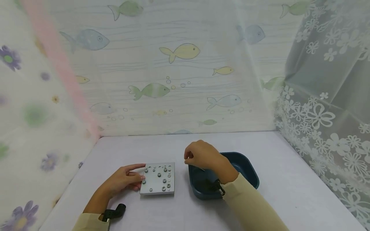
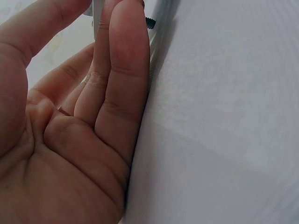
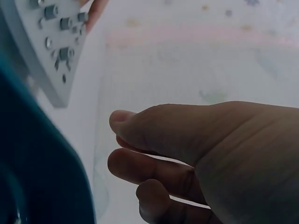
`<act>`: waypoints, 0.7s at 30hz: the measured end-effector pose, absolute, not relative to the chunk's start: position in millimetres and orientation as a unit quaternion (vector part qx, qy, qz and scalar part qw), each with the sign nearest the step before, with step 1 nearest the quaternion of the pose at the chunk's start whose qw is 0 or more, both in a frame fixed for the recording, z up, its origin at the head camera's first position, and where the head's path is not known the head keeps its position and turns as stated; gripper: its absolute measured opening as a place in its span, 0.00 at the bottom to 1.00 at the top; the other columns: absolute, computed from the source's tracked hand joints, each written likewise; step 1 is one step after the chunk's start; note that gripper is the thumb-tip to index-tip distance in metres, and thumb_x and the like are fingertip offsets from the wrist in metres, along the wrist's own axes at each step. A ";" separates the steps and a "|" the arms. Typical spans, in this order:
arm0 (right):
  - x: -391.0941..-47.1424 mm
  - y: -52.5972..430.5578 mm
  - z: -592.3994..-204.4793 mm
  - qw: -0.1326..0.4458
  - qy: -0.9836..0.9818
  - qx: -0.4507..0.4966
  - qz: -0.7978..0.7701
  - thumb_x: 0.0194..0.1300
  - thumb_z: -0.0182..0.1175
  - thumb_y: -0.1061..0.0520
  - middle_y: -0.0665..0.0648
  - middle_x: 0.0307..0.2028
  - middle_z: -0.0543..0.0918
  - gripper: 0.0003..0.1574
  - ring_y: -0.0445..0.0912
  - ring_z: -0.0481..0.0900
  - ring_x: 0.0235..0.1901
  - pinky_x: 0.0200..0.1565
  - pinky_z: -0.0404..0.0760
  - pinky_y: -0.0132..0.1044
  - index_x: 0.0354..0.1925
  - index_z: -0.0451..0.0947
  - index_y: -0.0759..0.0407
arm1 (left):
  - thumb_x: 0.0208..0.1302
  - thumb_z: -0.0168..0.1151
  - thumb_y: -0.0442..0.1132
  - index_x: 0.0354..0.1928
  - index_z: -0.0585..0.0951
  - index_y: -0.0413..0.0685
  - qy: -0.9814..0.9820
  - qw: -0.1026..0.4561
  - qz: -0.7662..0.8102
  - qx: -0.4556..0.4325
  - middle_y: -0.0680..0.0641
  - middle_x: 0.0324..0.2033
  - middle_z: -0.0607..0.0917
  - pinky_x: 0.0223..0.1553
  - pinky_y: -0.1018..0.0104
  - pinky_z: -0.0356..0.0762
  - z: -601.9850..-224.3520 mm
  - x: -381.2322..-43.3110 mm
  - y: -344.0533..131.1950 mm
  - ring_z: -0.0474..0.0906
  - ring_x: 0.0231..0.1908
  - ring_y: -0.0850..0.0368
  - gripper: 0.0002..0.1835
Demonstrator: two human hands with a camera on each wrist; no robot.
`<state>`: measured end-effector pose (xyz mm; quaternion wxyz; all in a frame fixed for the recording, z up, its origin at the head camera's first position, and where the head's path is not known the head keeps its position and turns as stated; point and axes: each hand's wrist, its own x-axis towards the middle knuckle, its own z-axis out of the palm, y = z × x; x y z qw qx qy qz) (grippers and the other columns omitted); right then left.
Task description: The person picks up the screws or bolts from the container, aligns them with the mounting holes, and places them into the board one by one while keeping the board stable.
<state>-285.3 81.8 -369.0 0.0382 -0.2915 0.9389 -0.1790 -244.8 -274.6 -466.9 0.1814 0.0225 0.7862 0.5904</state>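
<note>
A square silver metal plate (image 1: pixel 154 183) with several socket-head screws stands slightly above the white table. My left hand (image 1: pixel 127 178) grips its left edge, thumb on the top face and other fingers at the side and below. In the left wrist view, a dark threaded screw end (image 2: pixel 150 22) shows beyond a fingertip. My right hand (image 1: pixel 203 156) hovers over the left rim of a dark blue bin (image 1: pixel 251 170). Its fingers (image 3: pixel 135 165) are bent and the thumb lies close against the index finger. No held thing shows between them; the gap is partly hidden.
A thin light rod (image 1: pixel 201 169) shows just below the right hand, by the bin's inner left wall. Printed curtains (image 1: pixel 179 96) hang behind and at the left, and a lace curtain (image 1: pixel 321 122) at the right. The white table (image 1: pixel 289 199) lies under everything.
</note>
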 end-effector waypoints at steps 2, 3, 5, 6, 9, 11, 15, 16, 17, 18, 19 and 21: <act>-289.0 87.9 -371.8 0.045 0.939 -0.287 -0.183 0.67 0.71 0.48 0.39 0.31 0.84 0.02 0.38 0.79 0.35 0.39 0.82 0.36 0.36 0.89 0.42 | 0.62 0.76 0.45 0.78 0.64 0.46 0.787 0.181 0.590 0.024 0.41 0.41 0.90 0.36 0.61 0.89 -466.9 -244.9 -275.0 0.87 0.32 0.52 0.46; -290.9 90.9 -373.6 0.050 0.939 -0.285 -0.185 0.67 0.71 0.48 0.39 0.31 0.84 0.02 0.38 0.79 0.35 0.39 0.82 0.37 0.36 0.89 0.42 | 0.62 0.76 0.45 0.78 0.64 0.46 0.787 0.181 0.590 0.024 0.41 0.41 0.90 0.36 0.61 0.89 -467.1 -245.0 -275.2 0.87 0.33 0.52 0.46; -294.5 96.6 -377.9 0.056 0.939 -0.283 -0.190 0.67 0.71 0.49 0.39 0.32 0.85 0.02 0.37 0.80 0.36 0.41 0.84 0.38 0.36 0.89 0.43 | 0.63 0.76 0.45 0.78 0.65 0.46 0.788 0.180 0.588 0.026 0.41 0.41 0.90 0.36 0.61 0.89 -467.4 -245.3 -275.5 0.86 0.33 0.52 0.45; -296.1 99.5 -380.1 0.060 0.938 -0.281 -0.194 0.67 0.71 0.49 0.39 0.32 0.86 0.02 0.37 0.81 0.36 0.42 0.84 0.38 0.37 0.89 0.43 | 0.63 0.76 0.45 0.78 0.65 0.46 0.788 0.180 0.588 0.026 0.41 0.41 0.90 0.36 0.61 0.89 -467.3 -245.3 -275.5 0.86 0.33 0.52 0.45; -300.2 106.7 -385.6 0.071 0.938 -0.273 -0.203 0.66 0.72 0.49 0.40 0.34 0.87 0.03 0.37 0.82 0.36 0.43 0.85 0.40 0.38 0.90 0.44 | 0.63 0.76 0.45 0.78 0.65 0.46 0.789 0.181 0.587 0.025 0.42 0.40 0.90 0.36 0.61 0.89 -467.0 -245.5 -275.5 0.86 0.33 0.52 0.45; -302.5 110.4 -388.5 0.080 0.937 -0.267 -0.209 0.66 0.72 0.50 0.41 0.34 0.87 0.04 0.37 0.82 0.37 0.44 0.85 0.40 0.39 0.90 0.45 | 0.63 0.76 0.45 0.78 0.65 0.46 0.788 0.181 0.588 0.024 0.41 0.40 0.90 0.36 0.61 0.89 -466.6 -245.5 -275.3 0.86 0.32 0.52 0.45; -305.0 115.5 -392.2 0.108 0.935 -0.260 -0.215 0.65 0.73 0.52 0.42 0.31 0.88 0.03 0.38 0.83 0.34 0.42 0.86 0.39 0.37 0.91 0.48 | 0.63 0.76 0.45 0.78 0.65 0.46 0.787 0.182 0.590 0.023 0.41 0.40 0.90 0.36 0.61 0.89 -466.0 -245.9 -274.8 0.86 0.33 0.52 0.45; -305.2 116.3 -393.0 0.118 0.935 -0.256 -0.215 0.65 0.73 0.53 0.43 0.30 0.87 0.03 0.39 0.83 0.32 0.40 0.86 0.39 0.37 0.91 0.49 | 0.63 0.76 0.45 0.78 0.65 0.46 0.787 0.181 0.589 0.022 0.42 0.40 0.90 0.36 0.62 0.89 -465.9 -246.1 -274.7 0.86 0.33 0.52 0.45; -305.0 116.9 -393.6 0.128 0.934 -0.254 -0.216 0.65 0.73 0.54 0.44 0.29 0.87 0.02 0.39 0.83 0.31 0.38 0.86 0.38 0.37 0.91 0.50 | 0.63 0.76 0.45 0.78 0.65 0.46 0.787 0.181 0.589 0.022 0.42 0.40 0.90 0.36 0.62 0.89 -465.9 -246.3 -274.6 0.86 0.33 0.52 0.45; -304.9 117.4 -394.5 0.138 0.933 -0.252 -0.215 0.65 0.73 0.55 0.45 0.28 0.87 0.02 0.40 0.83 0.29 0.36 0.86 0.37 0.37 0.91 0.52 | 0.63 0.76 0.45 0.78 0.65 0.46 0.787 0.181 0.589 0.021 0.42 0.40 0.90 0.36 0.62 0.89 -465.9 -246.3 -274.5 0.86 0.33 0.52 0.45; -304.7 117.7 -395.2 0.148 0.932 -0.249 -0.216 0.65 0.73 0.56 0.46 0.27 0.87 0.03 0.41 0.84 0.28 0.35 0.86 0.37 0.37 0.91 0.53 | 0.62 0.76 0.45 0.78 0.65 0.46 0.788 0.181 0.589 0.021 0.42 0.40 0.90 0.36 0.62 0.89 -466.0 -246.4 -274.5 0.86 0.32 0.52 0.45; -304.5 118.2 -397.1 0.163 0.931 -0.244 -0.217 0.64 0.73 0.58 0.48 0.25 0.86 0.02 0.43 0.85 0.25 0.32 0.86 0.37 0.37 0.91 0.55 | 0.62 0.76 0.45 0.78 0.65 0.46 0.787 0.182 0.589 0.020 0.42 0.40 0.90 0.36 0.62 0.89 -466.3 -246.5 -274.5 0.86 0.32 0.52 0.45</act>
